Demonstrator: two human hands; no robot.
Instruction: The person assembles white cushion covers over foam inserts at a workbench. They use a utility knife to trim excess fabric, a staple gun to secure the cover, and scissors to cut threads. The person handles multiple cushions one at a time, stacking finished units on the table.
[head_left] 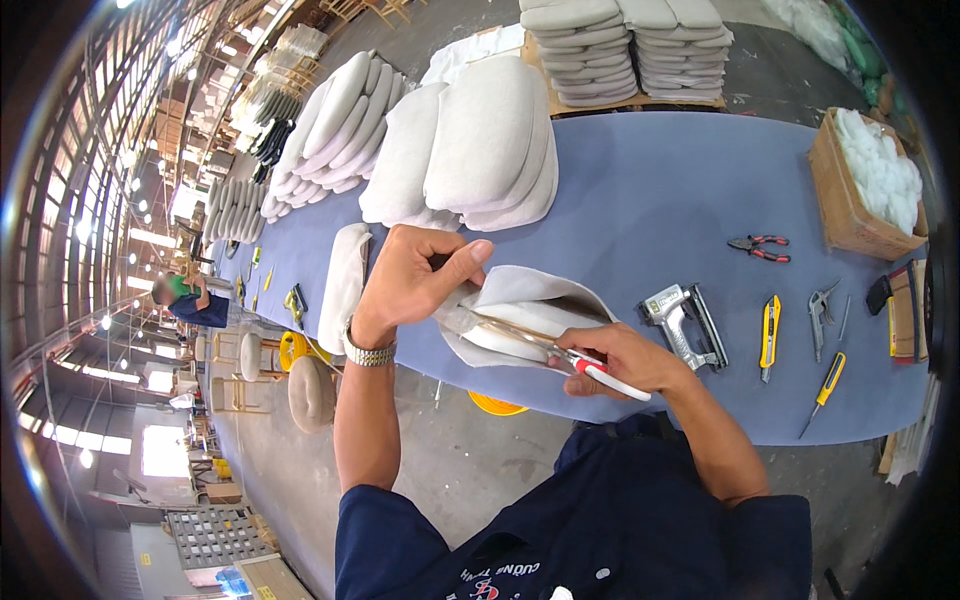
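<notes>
A light grey fabric cushion cover [530, 282] lies at the near edge of the table with its side gaping. White padding [500, 345] shows in the opening. My left hand [425, 272], a metal-band watch on its wrist, is closed with curled fingers at the cover's left end, pinching the fabric; the fingertips are partly hidden. In my right hand [622, 360] is a pair of scissors [602, 376] with red and white handles. The long blades point left into the opening, over the padding, and their tips reach close to my left hand.
On the blue table [640, 200], a staple gun [686, 325], pliers [762, 247], yellow cutter [770, 338] and screwdriver [828, 382] lie right. A box of white stuffing [870, 190] stands beyond. Grey cushions [490, 140] are stacked at the back. A person [195, 300] is far left.
</notes>
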